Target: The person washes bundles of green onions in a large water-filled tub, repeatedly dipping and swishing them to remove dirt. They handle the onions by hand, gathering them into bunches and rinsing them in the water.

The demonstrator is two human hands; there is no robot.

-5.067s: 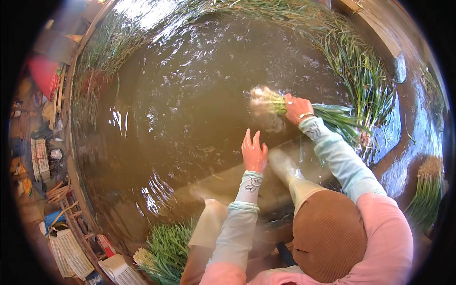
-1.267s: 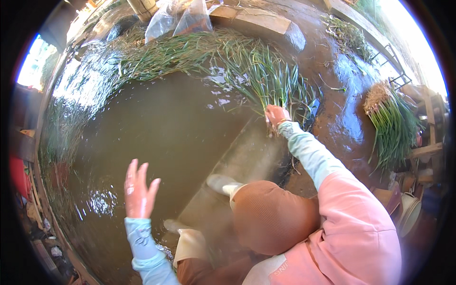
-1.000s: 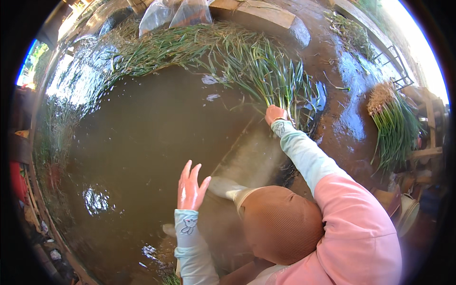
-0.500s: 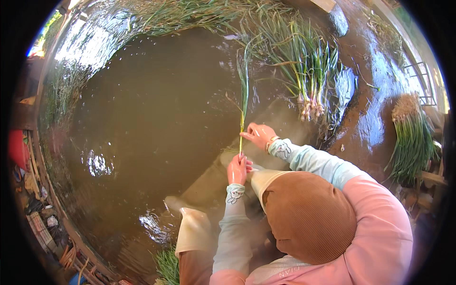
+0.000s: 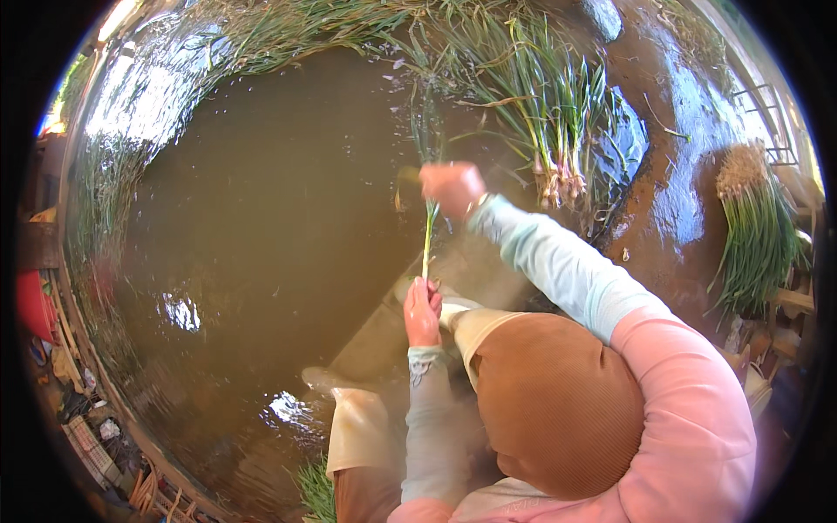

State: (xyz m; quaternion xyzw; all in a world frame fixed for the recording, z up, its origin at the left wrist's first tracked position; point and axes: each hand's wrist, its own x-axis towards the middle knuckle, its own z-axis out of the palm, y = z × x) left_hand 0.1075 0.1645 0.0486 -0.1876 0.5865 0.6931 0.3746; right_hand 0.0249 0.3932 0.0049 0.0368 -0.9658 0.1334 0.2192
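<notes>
Over the muddy water, my left hand (image 5: 423, 315) is closed around the lower end of a single scallion (image 5: 428, 242), which points away from me. Farther up the stalk is my right hand (image 5: 455, 187), closed and blurred by motion. A yellowish leaf strip (image 5: 407, 175) sticks out on the left side of its fingers, also smeared. The scallion's green tops continue past the right hand, over the water. Beyond and to the right lies a bunch of scallions (image 5: 558, 139) with pale bulbs facing me.
Loose green leaves (image 5: 323, 35) float along the far and left sides of the brown water (image 5: 261, 227). A tied scallion bundle (image 5: 757, 235) with its roots up rests at the right. My knee in brown cloth (image 5: 558, 405) is close below my hands. Debris lines the left edge.
My right hand has moved up and away along the stalk, drawing the yellowish strip out to the left. My left hand keeps its hold on the scallion's base.
</notes>
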